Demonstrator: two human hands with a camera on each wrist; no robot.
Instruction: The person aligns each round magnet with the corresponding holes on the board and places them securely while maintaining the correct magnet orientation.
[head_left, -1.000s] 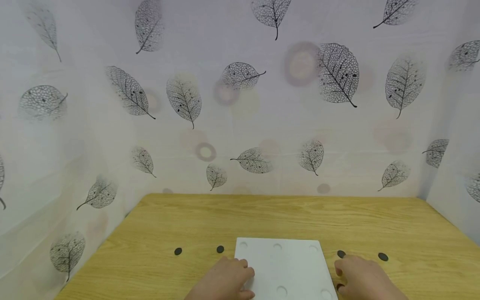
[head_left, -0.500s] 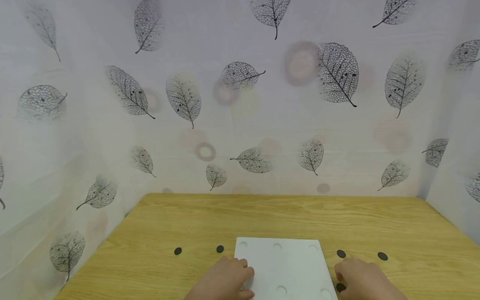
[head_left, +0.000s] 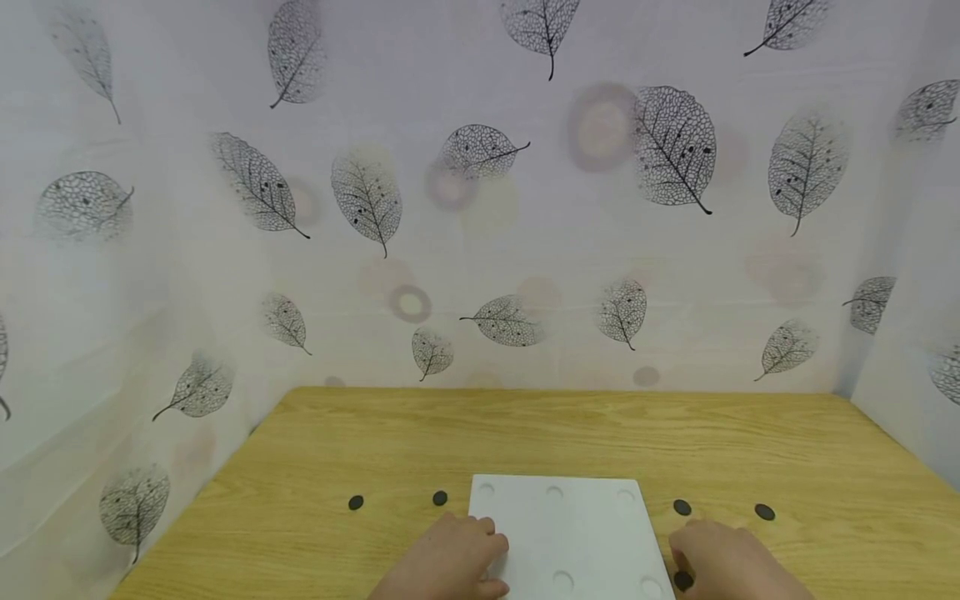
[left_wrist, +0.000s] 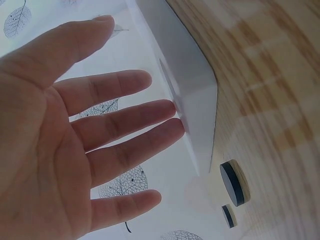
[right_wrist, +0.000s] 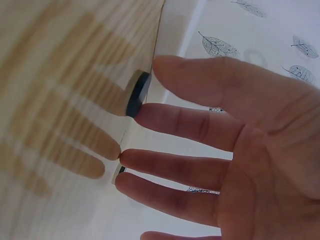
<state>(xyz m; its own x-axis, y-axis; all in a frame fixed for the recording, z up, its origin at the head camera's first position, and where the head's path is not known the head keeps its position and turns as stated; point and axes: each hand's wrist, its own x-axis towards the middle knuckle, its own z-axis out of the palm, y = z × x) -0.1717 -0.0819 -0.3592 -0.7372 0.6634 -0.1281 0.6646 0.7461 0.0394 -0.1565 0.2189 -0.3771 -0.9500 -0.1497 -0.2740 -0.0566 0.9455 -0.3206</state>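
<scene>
A white board (head_left: pixel 577 533) with shallow round recesses lies on the wooden table. My left hand (head_left: pixel 450 558) rests at its left edge; in the left wrist view the fingers are extended and two fingertips touch the board's side (left_wrist: pixel 192 80). Just off the board's right edge is a small black disc (head_left: pixel 683 581), with my right hand (head_left: pixel 731 558) over it. Seen from the right wrist, the index fingertip is right at the rim of this disc (right_wrist: pixel 138 94), the thumb tip is close to its other end, and the remaining fingers reach out nearly straight.
Two black discs lie left of the board, an outer one (head_left: pixel 356 502) and an inner one (head_left: pixel 440 498). To the right lie two more, one near (head_left: pixel 682 507) and one farther out (head_left: pixel 765 512). A leaf-printed white curtain (head_left: pixel 555 225) closes off the table's back and sides.
My right hand has shifted slightly toward me, and the disc beneath it has slid a little the same way and shows more. My left hand and the board have stayed put.
</scene>
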